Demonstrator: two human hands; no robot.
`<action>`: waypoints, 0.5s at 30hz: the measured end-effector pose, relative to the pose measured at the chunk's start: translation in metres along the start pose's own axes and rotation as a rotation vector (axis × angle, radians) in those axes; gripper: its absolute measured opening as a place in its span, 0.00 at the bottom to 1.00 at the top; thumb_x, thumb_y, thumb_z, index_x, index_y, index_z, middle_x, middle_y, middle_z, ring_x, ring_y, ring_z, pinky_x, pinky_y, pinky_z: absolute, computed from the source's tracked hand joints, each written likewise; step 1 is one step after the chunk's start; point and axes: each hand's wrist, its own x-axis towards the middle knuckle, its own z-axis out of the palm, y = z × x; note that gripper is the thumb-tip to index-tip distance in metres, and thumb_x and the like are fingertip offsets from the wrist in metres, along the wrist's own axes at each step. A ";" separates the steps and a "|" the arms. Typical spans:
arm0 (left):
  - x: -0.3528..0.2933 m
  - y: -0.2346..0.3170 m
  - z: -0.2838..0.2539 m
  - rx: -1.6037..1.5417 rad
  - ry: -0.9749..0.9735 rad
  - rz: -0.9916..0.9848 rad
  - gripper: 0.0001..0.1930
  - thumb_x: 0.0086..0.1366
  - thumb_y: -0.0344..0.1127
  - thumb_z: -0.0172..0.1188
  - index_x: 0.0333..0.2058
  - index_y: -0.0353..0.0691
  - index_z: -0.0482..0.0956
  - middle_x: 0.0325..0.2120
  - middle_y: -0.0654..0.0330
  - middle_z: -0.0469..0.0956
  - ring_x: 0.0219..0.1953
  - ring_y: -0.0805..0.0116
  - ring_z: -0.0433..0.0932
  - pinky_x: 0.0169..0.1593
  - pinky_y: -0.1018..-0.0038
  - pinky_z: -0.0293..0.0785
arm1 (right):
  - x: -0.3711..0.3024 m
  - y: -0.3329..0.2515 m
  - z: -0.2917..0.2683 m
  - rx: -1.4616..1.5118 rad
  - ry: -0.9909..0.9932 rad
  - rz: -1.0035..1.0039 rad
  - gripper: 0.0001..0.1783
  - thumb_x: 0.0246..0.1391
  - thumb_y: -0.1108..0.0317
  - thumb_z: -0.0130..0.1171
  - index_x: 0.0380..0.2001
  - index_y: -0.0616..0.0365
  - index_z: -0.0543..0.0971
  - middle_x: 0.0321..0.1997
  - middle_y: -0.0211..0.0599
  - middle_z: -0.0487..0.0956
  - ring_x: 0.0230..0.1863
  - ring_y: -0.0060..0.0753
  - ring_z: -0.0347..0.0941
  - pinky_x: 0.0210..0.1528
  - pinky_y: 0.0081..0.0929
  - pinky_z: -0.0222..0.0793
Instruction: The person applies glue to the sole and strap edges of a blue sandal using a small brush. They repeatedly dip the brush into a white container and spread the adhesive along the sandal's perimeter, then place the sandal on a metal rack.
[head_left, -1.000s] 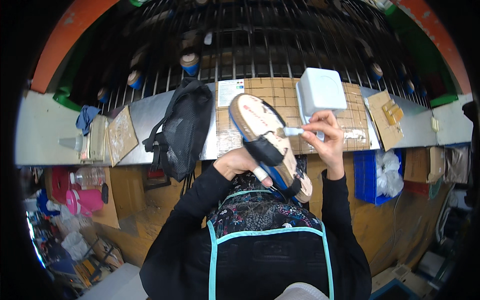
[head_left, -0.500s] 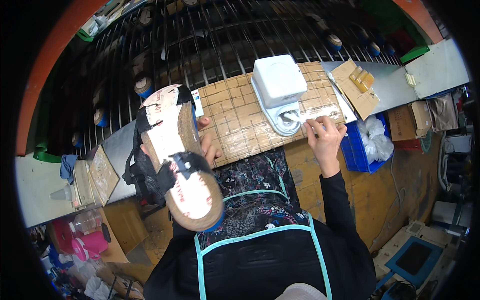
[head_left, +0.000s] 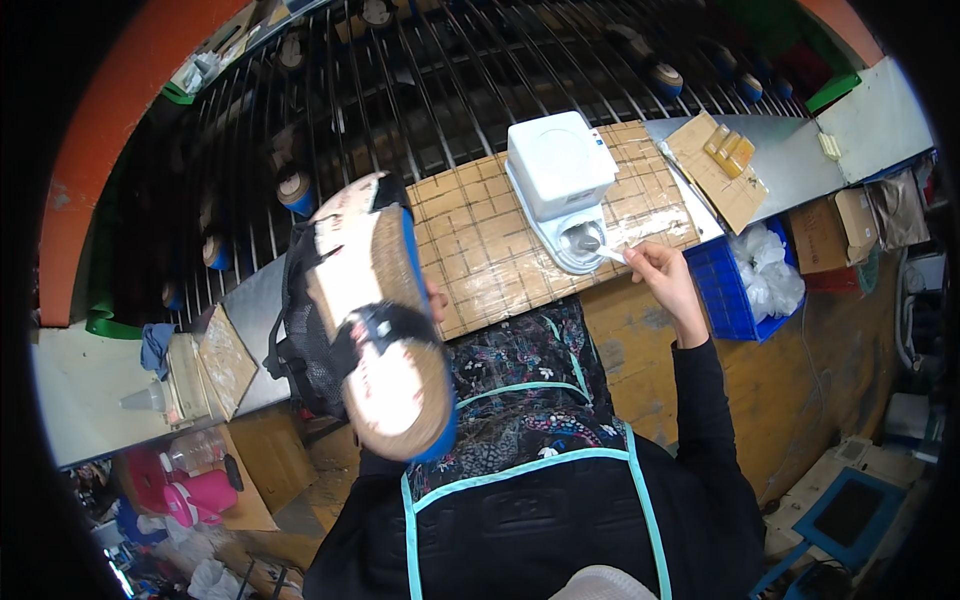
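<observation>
My left hand [head_left: 437, 298] grips a shoe [head_left: 377, 300] from behind, and only some fingertips show past its edge. The shoe's underside faces me, with a pale printed bottom, a brown rim, a blue edge and black upper material folded over; mesh and straps hang at its left. Between the pinched fingers of my right hand [head_left: 663, 280] is the white handle of a small brush [head_left: 613, 255]. Its grey tip lies in the round cup of a white glue pot [head_left: 562, 170]. The pot stands on a tape-covered cardboard sheet [head_left: 480, 250].
Beyond the cardboard runs a rack of metal rollers [head_left: 450, 90] with several shoes. At right, yellow blocks [head_left: 730, 150] lie on a cardboard piece above a blue crate [head_left: 722, 290] of plastic bags. A blue cloth [head_left: 156, 348] and pink bottle [head_left: 200, 497] are at left.
The view has shifted slightly. My right hand has drawn a little away from the pot's cup, with the brush handle showing more. The shoe has tilted and moved slightly right with my left hand.
</observation>
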 end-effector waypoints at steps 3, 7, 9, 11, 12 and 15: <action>-0.003 -0.023 0.009 0.038 0.407 0.127 0.48 0.56 0.75 0.49 0.58 0.35 0.62 0.46 0.46 0.74 0.44 0.57 0.79 0.48 0.64 0.78 | -0.010 -0.008 0.012 0.245 -0.029 -0.019 0.11 0.54 0.65 0.64 0.28 0.64 0.83 0.21 0.27 0.79 0.23 0.18 0.70 0.27 0.18 0.63; 0.006 -0.049 0.020 0.576 0.845 0.127 0.44 0.60 0.72 0.47 0.60 0.37 0.62 0.46 0.55 0.75 0.43 0.67 0.79 0.45 0.70 0.80 | -0.022 -0.049 0.039 -0.312 0.338 -0.595 0.08 0.45 0.71 0.69 0.32 0.59 0.84 0.25 0.30 0.79 0.25 0.22 0.72 0.31 0.20 0.59; 0.012 -0.051 0.024 0.611 0.765 0.062 0.44 0.60 0.71 0.49 0.59 0.36 0.62 0.47 0.53 0.75 0.43 0.67 0.79 0.47 0.70 0.79 | -0.032 -0.075 0.050 -0.256 0.391 -0.718 0.09 0.43 0.70 0.70 0.31 0.55 0.85 0.27 0.29 0.79 0.29 0.24 0.73 0.38 0.24 0.55; 0.017 -0.047 0.026 0.554 0.620 0.072 0.45 0.58 0.69 0.54 0.58 0.32 0.62 0.47 0.50 0.75 0.44 0.64 0.80 0.48 0.70 0.79 | -0.041 -0.097 0.057 -0.254 0.408 -0.837 0.11 0.40 0.70 0.71 0.32 0.52 0.86 0.27 0.26 0.79 0.31 0.24 0.72 0.41 0.26 0.54; 0.019 -0.045 0.028 0.577 0.558 0.079 0.46 0.57 0.69 0.57 0.58 0.31 0.62 0.48 0.49 0.75 0.45 0.62 0.80 0.49 0.69 0.78 | -0.046 -0.105 0.062 -0.207 0.390 -0.850 0.12 0.39 0.69 0.71 0.32 0.51 0.86 0.29 0.27 0.78 0.31 0.24 0.71 0.42 0.25 0.54; 0.017 -0.042 0.036 0.698 0.553 0.098 0.51 0.49 0.71 0.62 0.57 0.31 0.64 0.47 0.51 0.75 0.47 0.64 0.78 0.50 0.67 0.77 | -0.054 -0.119 0.075 -0.051 0.284 -0.850 0.13 0.40 0.69 0.71 0.34 0.50 0.87 0.33 0.29 0.76 0.31 0.23 0.69 0.45 0.25 0.54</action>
